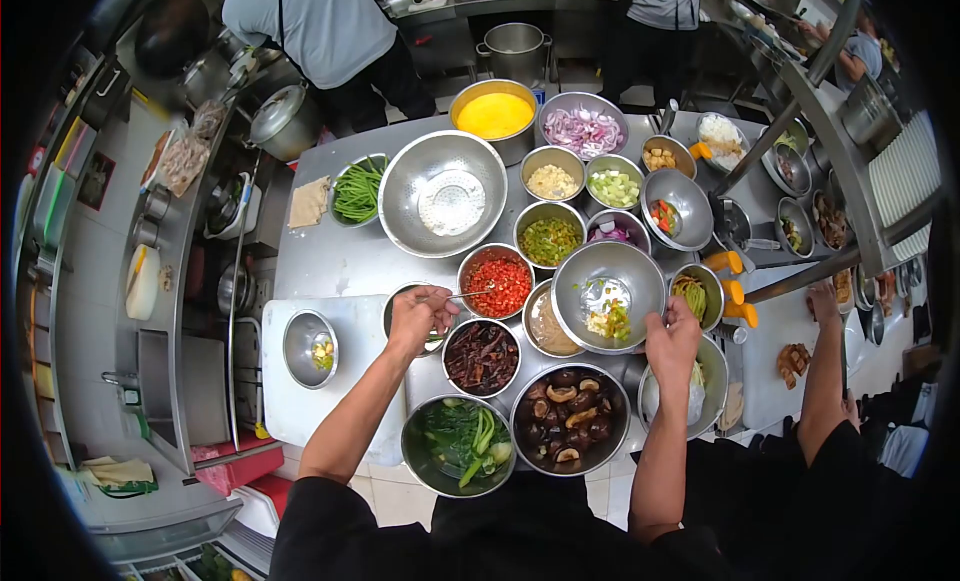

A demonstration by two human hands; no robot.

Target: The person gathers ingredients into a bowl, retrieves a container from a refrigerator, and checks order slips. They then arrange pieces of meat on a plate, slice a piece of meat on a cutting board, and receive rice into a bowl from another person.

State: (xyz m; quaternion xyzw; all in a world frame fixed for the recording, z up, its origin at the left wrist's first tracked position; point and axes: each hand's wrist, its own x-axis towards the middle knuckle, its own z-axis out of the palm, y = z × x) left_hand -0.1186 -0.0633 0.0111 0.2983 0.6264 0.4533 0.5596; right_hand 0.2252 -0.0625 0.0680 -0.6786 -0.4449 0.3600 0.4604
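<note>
A steel bowl (pixel 600 271) with chopped garlic and green and yellow bits is gripped at its right rim by my right hand (pixel 672 336). My left hand (pixel 424 313) pinches the handle of a spoon (pixel 470 295), whose far end reaches over the container of chopped red chili (pixel 498 286). Just below the spoon is a container of dried dark chilies (pixel 482 359). Under the held bowl's left edge, a container of pale brown powder (pixel 545 326) is partly hidden. A container of chopped green peppers (pixel 550 241) stands behind the red chili.
On the white cutting board (pixel 345 411) sits a small bowl (pixel 311 351). Mushrooms (pixel 570 421) and leafy greens (pixel 455 441) are near my body. A large empty bowl (pixel 442 195) stands further back. A co-worker's arm (pixel 823 361) reaches in at right; two people stand behind the table.
</note>
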